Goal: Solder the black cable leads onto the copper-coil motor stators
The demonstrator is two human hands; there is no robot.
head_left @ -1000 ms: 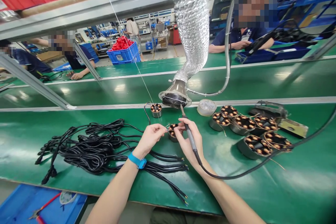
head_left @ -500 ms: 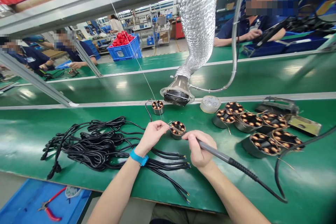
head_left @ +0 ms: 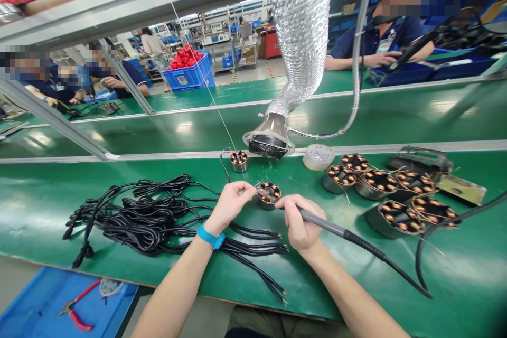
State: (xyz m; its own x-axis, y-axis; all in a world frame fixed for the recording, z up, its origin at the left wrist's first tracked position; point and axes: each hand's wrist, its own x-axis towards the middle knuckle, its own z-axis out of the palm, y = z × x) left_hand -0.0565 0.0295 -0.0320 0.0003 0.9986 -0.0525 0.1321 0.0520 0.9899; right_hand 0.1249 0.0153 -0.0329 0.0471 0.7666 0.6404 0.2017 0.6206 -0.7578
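Observation:
My right hand (head_left: pixel 303 222) grips a grey soldering iron (head_left: pixel 322 223) like a pen, its front end at a motor stator (head_left: pixel 269 195) on the green bench. The stator is a short metal ring with copper coils inside. On its other side my left hand (head_left: pixel 234 202), with a blue band at the wrist, pinches thin solder wire (head_left: pixel 217 108) that runs down from the overhead beam. Exactly where wire and iron tip meet the stator is too small to make out. Behind it stands another stator (head_left: pixel 239 161) with a black cable attached.
Black cables (head_left: pixel 146 222) with stripped ends lie to the left. Several stators (head_left: pixel 376 184) stand at the right, near a clear tape roll (head_left: pixel 319 157). A fume extraction hood (head_left: pixel 268 140) hangs above. Red-handled cutters (head_left: pixel 79 317) lie in a blue tray. Co-workers sit across the bench.
Both my hands stay nearly still at the stator. The iron's cord has shifted slightly at the right. Across the bench, a co-worker's hands have moved, and a background person shows more fully.

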